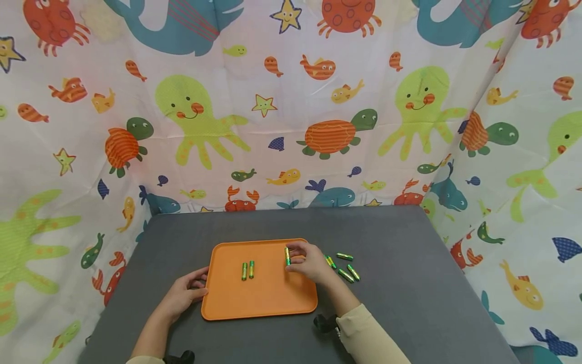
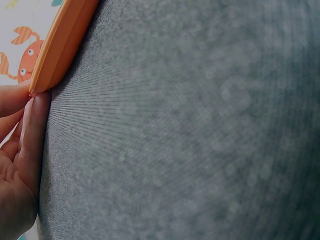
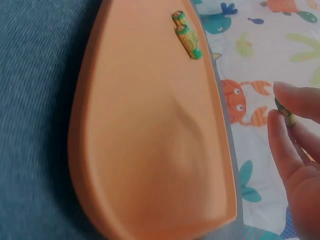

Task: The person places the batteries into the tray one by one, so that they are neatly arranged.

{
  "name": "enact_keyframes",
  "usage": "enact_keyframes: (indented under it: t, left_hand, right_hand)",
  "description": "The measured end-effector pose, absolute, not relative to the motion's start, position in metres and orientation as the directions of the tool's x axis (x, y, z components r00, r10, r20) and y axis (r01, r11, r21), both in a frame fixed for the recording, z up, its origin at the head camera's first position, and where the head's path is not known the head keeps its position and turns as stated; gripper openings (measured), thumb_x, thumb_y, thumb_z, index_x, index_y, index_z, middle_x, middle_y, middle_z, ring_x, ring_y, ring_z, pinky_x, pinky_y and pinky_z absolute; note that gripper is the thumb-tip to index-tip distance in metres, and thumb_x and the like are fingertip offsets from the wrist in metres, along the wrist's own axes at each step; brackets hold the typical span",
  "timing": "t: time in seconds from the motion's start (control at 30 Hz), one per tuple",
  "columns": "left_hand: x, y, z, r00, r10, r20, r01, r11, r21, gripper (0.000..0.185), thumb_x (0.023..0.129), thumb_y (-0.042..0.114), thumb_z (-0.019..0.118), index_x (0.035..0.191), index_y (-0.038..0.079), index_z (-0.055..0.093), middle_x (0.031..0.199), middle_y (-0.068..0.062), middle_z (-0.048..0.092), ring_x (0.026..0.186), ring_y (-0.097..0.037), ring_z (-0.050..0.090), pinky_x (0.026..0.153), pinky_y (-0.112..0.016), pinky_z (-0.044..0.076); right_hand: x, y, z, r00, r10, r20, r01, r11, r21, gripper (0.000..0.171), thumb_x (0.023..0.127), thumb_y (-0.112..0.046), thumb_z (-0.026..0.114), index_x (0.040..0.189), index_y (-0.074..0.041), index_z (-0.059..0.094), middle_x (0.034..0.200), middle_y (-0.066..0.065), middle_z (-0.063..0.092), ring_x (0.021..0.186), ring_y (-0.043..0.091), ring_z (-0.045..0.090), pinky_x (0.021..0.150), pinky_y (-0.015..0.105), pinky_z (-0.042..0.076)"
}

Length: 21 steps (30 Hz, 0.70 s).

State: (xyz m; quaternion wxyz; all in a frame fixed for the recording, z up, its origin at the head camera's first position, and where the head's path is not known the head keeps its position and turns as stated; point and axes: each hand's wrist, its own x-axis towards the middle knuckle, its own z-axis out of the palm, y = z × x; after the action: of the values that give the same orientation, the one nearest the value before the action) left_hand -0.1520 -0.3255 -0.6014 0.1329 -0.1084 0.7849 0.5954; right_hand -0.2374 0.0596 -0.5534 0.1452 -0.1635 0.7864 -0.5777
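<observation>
A green-and-gold battery was pinched between the thumb and fingertips of the right hand, held over the orange tray near its rim at about two o'clock. Two more batteries lay side by side on the tray, toward ten o'clock of its middle. Four loose batteries were scattered on the grey table just beyond the tray at three o'clock. The left hand was rested against the tray's edge at nine o'clock, fingers loosely bent, nothing grasped.
</observation>
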Motion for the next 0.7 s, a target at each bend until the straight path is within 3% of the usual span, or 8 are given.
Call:
enact_keyframes:
  t: [0.47,0.7]
  left_hand:
    - [-0.153,-0.326,-0.601,-0.936,-0.011,-0.352,-0.342,0.268,0.901,0.067,0.092,0.002,0.069,0.153,0.012,0.044,0.13,-0.015,0.05,0.103,-0.026,0.054,0.077,-0.033,0.057]
    - [-0.153,-0.327,-0.602,-0.935,-0.005,-0.355,-0.343,0.265,0.901,0.067,0.092,0.003,0.07,0.153,0.012,0.044,0.131,-0.016,0.05,0.104,-0.026,0.054,0.078,-0.033,0.057]
  right_hand:
    - [-0.239,0.029,-0.565,-0.903,-0.421,-0.083,-0.036,0.267,-0.963,0.054,0.079,0.001,0.083,0.129,0.001,0.063,0.116,0.015,0.066,0.106,0.033,0.065,0.085,0.031,0.057]
    - [-0.24,0.007,-0.58,-0.918,-0.377,-0.121,-0.034,0.379,-0.925,0.05,0.077,-0.004,0.087,0.122,-0.004,0.067,0.109,0.01,0.069,0.096,0.021,0.067,0.08,0.031,0.057]
